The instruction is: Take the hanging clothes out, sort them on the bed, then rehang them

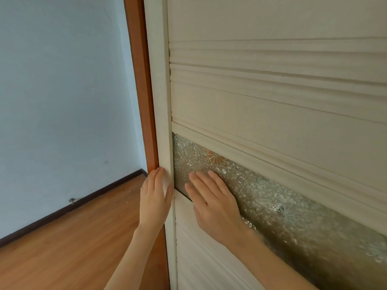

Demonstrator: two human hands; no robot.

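Observation:
A cream wardrobe sliding door with ribbed mouldings fills the right of the view. A band of patterned frosted glass crosses it. My left hand lies flat along the door's left edge stile, fingers together and pointing up. Flat on the glass band sits my right hand, its fingers spread. Neither hand holds anything. The door is shut against an orange-brown wooden frame, so the clothes inside are hidden.
A pale blue wall stands to the left. Below it runs a dark skirting board above a wooden floor. A small doorstop sticks out near the skirting.

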